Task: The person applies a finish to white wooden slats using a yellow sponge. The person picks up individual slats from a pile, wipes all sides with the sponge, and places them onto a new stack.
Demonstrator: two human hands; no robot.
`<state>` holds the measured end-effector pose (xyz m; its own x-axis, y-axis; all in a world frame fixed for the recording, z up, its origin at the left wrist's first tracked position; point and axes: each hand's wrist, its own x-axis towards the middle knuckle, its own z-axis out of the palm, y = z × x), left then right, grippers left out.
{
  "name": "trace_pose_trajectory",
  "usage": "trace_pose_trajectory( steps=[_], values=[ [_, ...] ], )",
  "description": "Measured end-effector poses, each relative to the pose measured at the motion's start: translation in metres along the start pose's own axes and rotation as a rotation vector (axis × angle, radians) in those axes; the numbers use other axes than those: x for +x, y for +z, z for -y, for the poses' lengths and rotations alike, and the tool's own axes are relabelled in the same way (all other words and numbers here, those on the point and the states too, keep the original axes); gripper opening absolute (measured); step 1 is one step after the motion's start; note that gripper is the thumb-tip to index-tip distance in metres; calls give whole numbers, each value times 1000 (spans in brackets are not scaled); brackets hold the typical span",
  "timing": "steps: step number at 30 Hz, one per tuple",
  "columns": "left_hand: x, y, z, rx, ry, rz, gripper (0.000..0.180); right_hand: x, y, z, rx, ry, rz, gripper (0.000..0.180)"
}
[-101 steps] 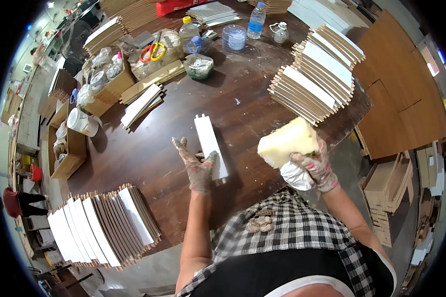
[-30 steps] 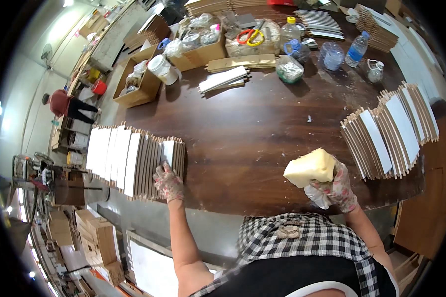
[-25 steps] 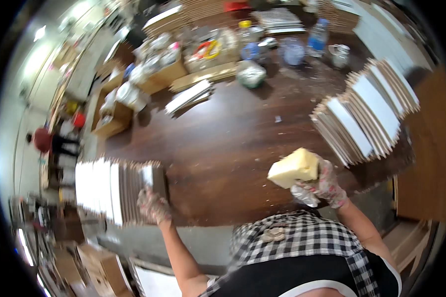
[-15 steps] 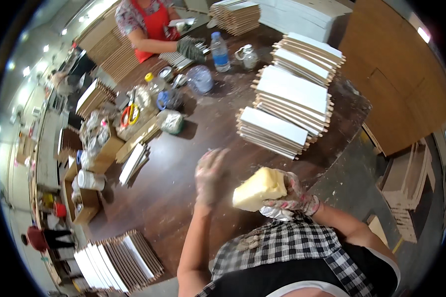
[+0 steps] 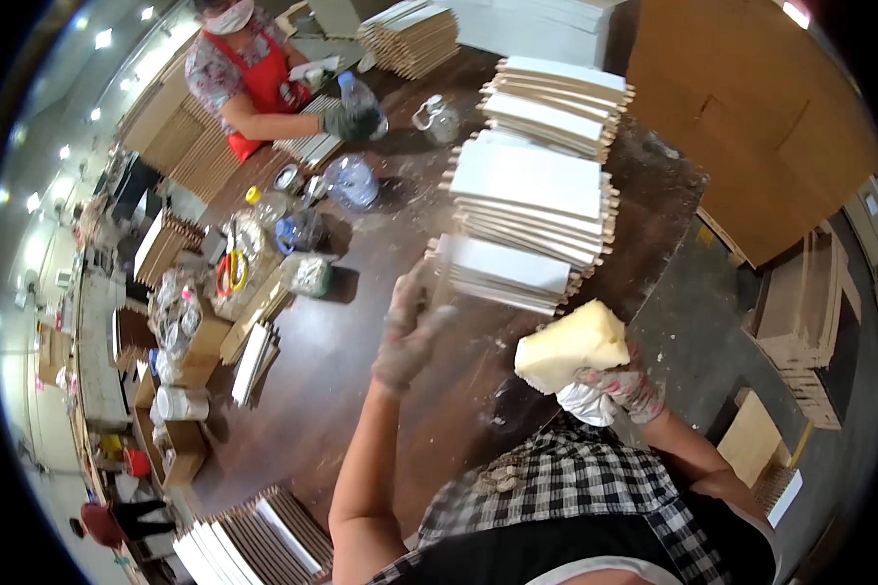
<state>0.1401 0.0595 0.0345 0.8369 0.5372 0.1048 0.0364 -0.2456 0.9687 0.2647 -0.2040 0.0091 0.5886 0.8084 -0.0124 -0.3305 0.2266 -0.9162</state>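
My right hand, in a stained glove, grips a thick pale-yellow foam block from its right side. A crumpled white cloth bunches under that hand. Gloved and smeared by motion, my left hand is raised over the table at the near-left corner of a stack of white-faced boards. Between its fingers and thumb stands a thin, blurred strip, seen edge-on, that looks like a board. Wooden edges stick out along the sides of the stack.
More board stacks extend behind on the dark table; others lie at lower left. Jars, bottles and scissors crowd the left beside cartons. Across the table, a co-worker in a red apron holds a bottle.
My left hand has moved up to the stack's edge, and a thin strip now shows in it. The foam block shifted right with my right hand. The co-worker's gloved hand now grasps the bottle.
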Motion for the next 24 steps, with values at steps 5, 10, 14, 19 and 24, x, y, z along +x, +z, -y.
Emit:
trace_pose_trajectory(
  steps=[5,10,14,19,24],
  values=[
    [-84,-32,22,-825,-307,-283,45,28,63,-3,-132,-234,209,50],
    [-140,-43,27,-589,-208,-565,45,40,109,-26,-357,-448,626,58],
    [-161,-51,12,-309,-198,-636,50,37,137,-22,-398,-356,803,56],
    [-173,-52,-20,-158,-184,-655,59,64,161,-38,-513,-571,742,56],
    [-182,-57,-27,-233,-232,-586,57,115,167,-38,-17,-37,627,51]
  ],
)
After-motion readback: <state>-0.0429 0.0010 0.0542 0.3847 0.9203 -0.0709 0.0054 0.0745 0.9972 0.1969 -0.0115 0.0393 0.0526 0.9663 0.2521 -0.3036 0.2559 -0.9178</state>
